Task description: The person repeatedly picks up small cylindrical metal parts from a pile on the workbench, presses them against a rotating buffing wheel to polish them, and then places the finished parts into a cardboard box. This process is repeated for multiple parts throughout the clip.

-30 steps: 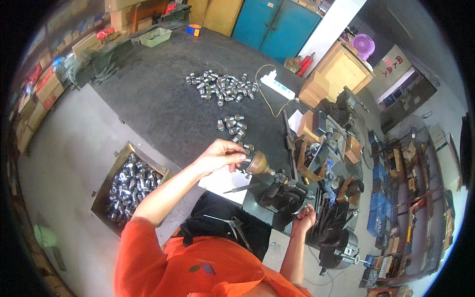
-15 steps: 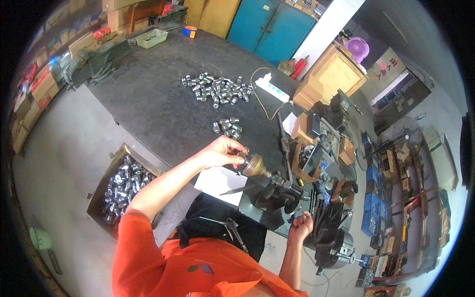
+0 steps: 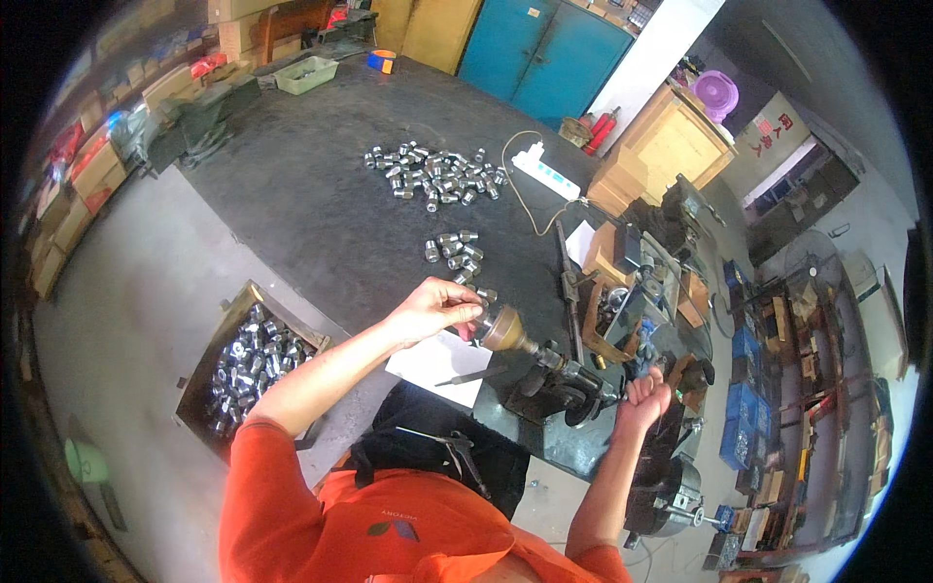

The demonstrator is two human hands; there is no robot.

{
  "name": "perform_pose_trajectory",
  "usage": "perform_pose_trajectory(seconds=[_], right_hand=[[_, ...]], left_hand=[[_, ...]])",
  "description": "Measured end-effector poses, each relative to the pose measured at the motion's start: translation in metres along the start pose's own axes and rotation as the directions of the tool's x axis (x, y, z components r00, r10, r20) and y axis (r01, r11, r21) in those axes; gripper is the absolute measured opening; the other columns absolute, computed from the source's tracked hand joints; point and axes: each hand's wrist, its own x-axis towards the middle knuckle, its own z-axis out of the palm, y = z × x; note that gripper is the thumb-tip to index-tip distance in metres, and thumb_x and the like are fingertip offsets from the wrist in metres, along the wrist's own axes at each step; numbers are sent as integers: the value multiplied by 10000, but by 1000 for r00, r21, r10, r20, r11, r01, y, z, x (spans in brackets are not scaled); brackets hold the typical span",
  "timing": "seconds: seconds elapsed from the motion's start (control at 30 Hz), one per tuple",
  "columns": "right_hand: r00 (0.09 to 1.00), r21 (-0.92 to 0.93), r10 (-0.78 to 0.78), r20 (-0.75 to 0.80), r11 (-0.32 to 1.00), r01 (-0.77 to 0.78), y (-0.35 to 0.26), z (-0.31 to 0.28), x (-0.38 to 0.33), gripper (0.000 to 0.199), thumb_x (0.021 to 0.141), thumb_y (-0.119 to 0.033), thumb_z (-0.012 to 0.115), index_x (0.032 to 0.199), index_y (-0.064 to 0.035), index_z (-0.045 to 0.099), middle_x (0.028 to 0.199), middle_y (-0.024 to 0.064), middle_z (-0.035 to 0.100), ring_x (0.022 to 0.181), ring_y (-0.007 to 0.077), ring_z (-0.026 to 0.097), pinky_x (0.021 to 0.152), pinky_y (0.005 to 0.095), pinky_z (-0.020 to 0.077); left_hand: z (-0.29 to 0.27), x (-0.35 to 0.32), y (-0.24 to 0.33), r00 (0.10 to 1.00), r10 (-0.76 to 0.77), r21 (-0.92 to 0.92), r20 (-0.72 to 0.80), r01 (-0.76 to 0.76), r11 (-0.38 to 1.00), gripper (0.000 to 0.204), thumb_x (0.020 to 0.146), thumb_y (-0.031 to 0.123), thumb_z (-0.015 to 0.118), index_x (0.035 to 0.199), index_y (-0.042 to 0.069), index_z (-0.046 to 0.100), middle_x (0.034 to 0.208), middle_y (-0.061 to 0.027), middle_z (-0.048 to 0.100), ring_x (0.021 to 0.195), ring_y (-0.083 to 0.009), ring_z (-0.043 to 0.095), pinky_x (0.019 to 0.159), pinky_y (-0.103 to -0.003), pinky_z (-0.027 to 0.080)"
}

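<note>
My left hand (image 3: 442,311) is closed in a pinch at the wide end of a brass-coloured cone (image 3: 503,330). Between its fingers is a metal fitting, mostly hidden by them. Behind the cone, a shaft runs into a dark bench fixture (image 3: 556,381) with a round wheel (image 3: 585,402). To the right of that wheel, my right hand (image 3: 646,396) is curled into a fist near the fixture's end; what it grips is hidden. A small group of metal fittings (image 3: 454,250) lies just beyond my left hand. White paper (image 3: 437,365) with a dark flat tool (image 3: 471,375) lies below it.
A larger heap of fittings (image 3: 437,177) lies farther back on the dark bench (image 3: 292,175). At the left stands a box of fittings (image 3: 255,364). A white power strip (image 3: 546,173), trays of tools (image 3: 607,311) and a chuck-like machine (image 3: 671,496) are on the right.
My right hand has moved up and to the right, toward the end of the fixture. My left hand stays at the cone. The whole view has shifted slightly.
</note>
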Motion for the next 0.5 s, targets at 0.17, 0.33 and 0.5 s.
perform_pose_trajectory(seconds=[0.17,0.33,0.5], right_hand=[[994,-217,-18,-110,976,-6,37,-19,26,248,807,-203,384,852,2,516,531,-45,329,449,76,270,414,228,223],[935,-234,-76,-347,972,-7,74,-32,-11,207,802,-195,413,802,-24,528,525,-50,297,441,68,266,387,206,206],[960,-73,163,-226,980,-184,59,-68,-56,160,781,-170,445,788,-26,513,510,-49,287,416,59,232,367,208,173]], left_hand=[[7,-1,1,999,29,43,-44,-27,999,228,809,110,560,965,-56,555,756,-86,582,619,-132,561,572,-248,483],[8,3,-5,999,38,43,-15,-37,998,226,814,105,552,976,-53,553,766,-77,580,615,-121,555,576,-241,477],[6,3,-7,999,36,40,9,-36,999,215,811,93,554,970,-53,555,765,-75,578,611,-119,554,570,-242,475]])
